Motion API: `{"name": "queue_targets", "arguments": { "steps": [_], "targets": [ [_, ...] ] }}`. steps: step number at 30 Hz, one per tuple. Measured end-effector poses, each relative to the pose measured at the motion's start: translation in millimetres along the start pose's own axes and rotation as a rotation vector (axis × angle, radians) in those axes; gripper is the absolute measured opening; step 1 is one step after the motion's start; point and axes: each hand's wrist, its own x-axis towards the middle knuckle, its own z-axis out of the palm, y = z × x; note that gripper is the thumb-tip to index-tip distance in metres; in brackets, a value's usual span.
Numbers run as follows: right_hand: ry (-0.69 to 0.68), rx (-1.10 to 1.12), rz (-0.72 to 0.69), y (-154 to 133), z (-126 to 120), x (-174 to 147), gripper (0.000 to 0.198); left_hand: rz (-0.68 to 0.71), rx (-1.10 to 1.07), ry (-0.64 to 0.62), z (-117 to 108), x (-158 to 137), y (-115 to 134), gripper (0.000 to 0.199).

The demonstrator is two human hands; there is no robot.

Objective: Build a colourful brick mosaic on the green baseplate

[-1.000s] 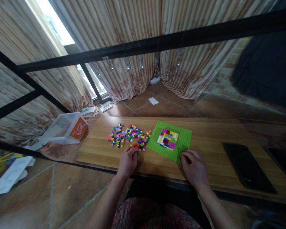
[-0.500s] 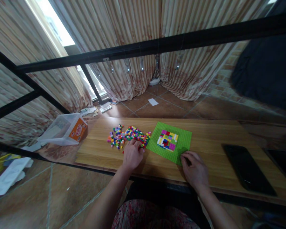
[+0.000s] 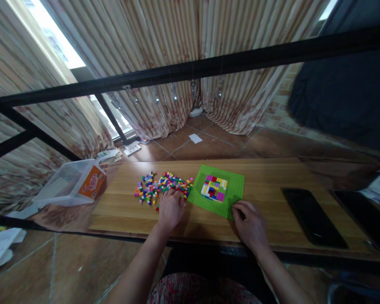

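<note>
My left hand (image 3: 171, 207) reaches into the near right edge of a heap of small coloured toy bricks (image 3: 168, 181). Its fingers are curled downward and closed together; the fingertips are hidden, so what they hold cannot be made out. To the right lies a green baseplate (image 3: 236, 183), slightly turned on the table. Near its middle a low block of joined bricks (image 3: 222, 196) in white, pink, yellow, red and blue is fixed to the studs. My right hand (image 3: 251, 223) has its thumb and bent fingers closed at the plate's near right corner.
The wooden table (image 3: 269, 173) carries a dark phone-like slab (image 3: 313, 217) at right, with another dark device (image 3: 364, 215) beyond. A clear plastic box (image 3: 68, 185) with an orange label stands left. A black metal rail (image 3: 164, 75) crosses in front of the curtains.
The whole view has shifted slightly, moving the scene left in the picture. Both hands stay in nearly the same places, the left at the brick heap and the right at the baseplate corner.
</note>
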Motion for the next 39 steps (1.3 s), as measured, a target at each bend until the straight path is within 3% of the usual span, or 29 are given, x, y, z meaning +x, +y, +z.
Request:
{"name": "queue_targets", "arguments": {
  "steps": [5,13,20,26,34,39],
  "targets": [
    [-0.012,0.005,0.011,-0.3,0.2,0.3,0.017,0.000,-0.255,0.049,-7.1,-1.0,12.2,0.018],
    [-0.015,0.024,0.013,0.1,0.6,1.2,0.018,-0.024,-0.688,-0.016,-2.9,14.8,54.2,0.018],
    [-0.040,0.032,0.031,-2.8,-2.0,1.7,0.017,0.149,-0.495,-0.049,4.7,29.6,69.0,0.016],
    [-0.044,0.053,0.018,-3.5,-2.4,2.5,0.017,0.282,-0.319,0.000,10.0,39.3,75.0,0.016],
    [-0.040,0.031,0.027,-4.7,-2.9,2.8,0.016,0.280,-0.268,0.006,18.0,50.5,76.7,0.018],
    [-0.037,0.048,0.031,-5.5,-3.4,2.9,0.017,0.351,-0.173,-0.026,17.1,53.0,74.2,0.023]
  ]
}}
